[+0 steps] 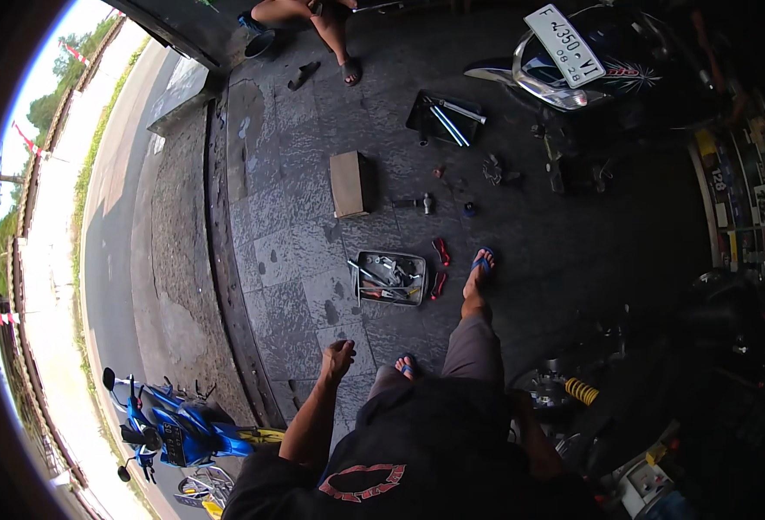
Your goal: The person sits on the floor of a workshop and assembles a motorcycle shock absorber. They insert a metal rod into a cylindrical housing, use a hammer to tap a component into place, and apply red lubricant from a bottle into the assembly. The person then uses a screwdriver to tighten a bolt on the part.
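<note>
My left hand (339,357) hangs beside my body with its fingers curled in, and nothing shows in it. My right forearm (536,438) is in deep shadow at my side, and the fingers of that hand cannot be made out. On the tiled floor ahead of my feet is a tray of tools (422,290), the nearest thing to my left hand. It holds several metal tools, one with an orange handle. Two red-handled tools (440,251) lie just right of it. Farther off are a hammer (426,204) and a small blue round part (469,209).
A cardboard box (348,184) stands beyond the tool tray. Behind it, a black tray (417,121) carries metal tubes. A motorbike (616,74) fills the far right. Another person's leg (335,43) shows at the top. Outside, a blue motorbike (188,425) stands at lower left.
</note>
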The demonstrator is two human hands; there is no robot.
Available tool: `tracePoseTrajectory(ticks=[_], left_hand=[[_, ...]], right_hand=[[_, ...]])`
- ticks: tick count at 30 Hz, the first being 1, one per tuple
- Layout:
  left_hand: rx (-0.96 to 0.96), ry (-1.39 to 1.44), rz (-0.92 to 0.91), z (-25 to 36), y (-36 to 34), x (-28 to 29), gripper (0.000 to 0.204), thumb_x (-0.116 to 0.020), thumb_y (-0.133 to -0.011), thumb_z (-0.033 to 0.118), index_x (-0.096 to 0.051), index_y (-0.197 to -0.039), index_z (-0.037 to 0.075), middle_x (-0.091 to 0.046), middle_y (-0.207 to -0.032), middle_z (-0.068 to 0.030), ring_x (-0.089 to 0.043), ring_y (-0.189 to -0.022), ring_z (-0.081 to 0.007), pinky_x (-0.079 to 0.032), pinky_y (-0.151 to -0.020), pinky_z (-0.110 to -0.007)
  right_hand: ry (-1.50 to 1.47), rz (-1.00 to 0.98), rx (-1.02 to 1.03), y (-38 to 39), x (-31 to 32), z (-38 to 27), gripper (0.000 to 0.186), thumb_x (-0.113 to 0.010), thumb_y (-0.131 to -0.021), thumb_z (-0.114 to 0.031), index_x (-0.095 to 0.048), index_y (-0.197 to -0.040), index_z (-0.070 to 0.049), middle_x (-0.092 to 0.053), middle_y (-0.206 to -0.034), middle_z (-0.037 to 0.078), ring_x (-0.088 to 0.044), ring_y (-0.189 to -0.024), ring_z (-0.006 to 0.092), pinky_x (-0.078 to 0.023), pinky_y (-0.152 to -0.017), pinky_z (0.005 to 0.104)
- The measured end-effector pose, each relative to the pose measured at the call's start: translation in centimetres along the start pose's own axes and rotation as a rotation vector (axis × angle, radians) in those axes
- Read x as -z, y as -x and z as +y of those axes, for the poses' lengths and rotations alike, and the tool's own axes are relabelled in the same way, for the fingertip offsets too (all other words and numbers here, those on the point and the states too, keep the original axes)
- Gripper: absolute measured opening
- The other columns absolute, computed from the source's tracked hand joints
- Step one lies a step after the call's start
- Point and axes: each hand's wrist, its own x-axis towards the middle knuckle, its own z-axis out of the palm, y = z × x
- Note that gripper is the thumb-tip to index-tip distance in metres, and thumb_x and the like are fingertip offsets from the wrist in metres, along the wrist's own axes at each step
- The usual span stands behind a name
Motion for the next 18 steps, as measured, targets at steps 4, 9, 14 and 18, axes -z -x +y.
tracePoseTrajectory(ticks=[4,9,14,18], left_hand=[[0.155,0.033,0.053,2.9,-1.0,-2.2,0.039,-0.062,-0.093,0.024,-0.066,-0.117,-0.007,-0.07,-0.083,-0.0113,-0.065,-0.066,-0.0175,-0.051,-0.055,-0.031],[0.192,-0.563,0.22,11.9,-3.7,-2.0,0.046,-0.058,-0.09,0.044,-0.076,-0.089,0.002,-0.072,-0.076,-0.0183,-0.071,-0.074,-0.0323,-0.052,-0.071,-0.045],[0.049,-0.652,0.296,24.5,-14.8,-0.2,0.05,-0.054,-0.092,0.046,-0.071,-0.077,0.001,-0.07,-0.074,-0.0208,-0.07,-0.073,-0.0392,-0.049,-0.069,-0.048],[-0.005,-0.308,0.089,35.0,-28.8,0.1,0.04,-0.062,-0.092,0.038,-0.062,-0.068,0.006,-0.061,-0.062,-0.0055,-0.058,-0.053,-0.0173,-0.041,-0.049,-0.038]], right_hand=[[0.628,-0.155,0.386,-7.0,10.2,-4.7,0.034,-0.07,-0.083,-0.032,-0.072,-0.11,-0.011,-0.072,-0.092,0.008,-0.068,-0.09,0.0267,-0.052,-0.082,0.0446],[-0.748,0.197,-0.248,-15.7,27.6,-23.6,0.015,-0.061,-0.097,-0.019,-0.064,-0.104,-0.006,-0.059,-0.07,0.001,-0.054,-0.054,0.009,-0.043,-0.046,0.0254],[-0.887,0.355,-0.129,-21.2,35.5,-37.4,0.02,-0.066,-0.096,-0.024,-0.065,-0.105,-0.006,-0.058,-0.071,0.0,-0.056,-0.058,0.0085,-0.045,-0.05,0.0241],[-1.021,0.455,-0.175,-24.1,33.0,-40.5,0.021,-0.065,-0.097,-0.025,-0.065,-0.106,-0.006,-0.058,-0.071,0.0,-0.056,-0.058,0.0092,-0.045,-0.049,0.025]])
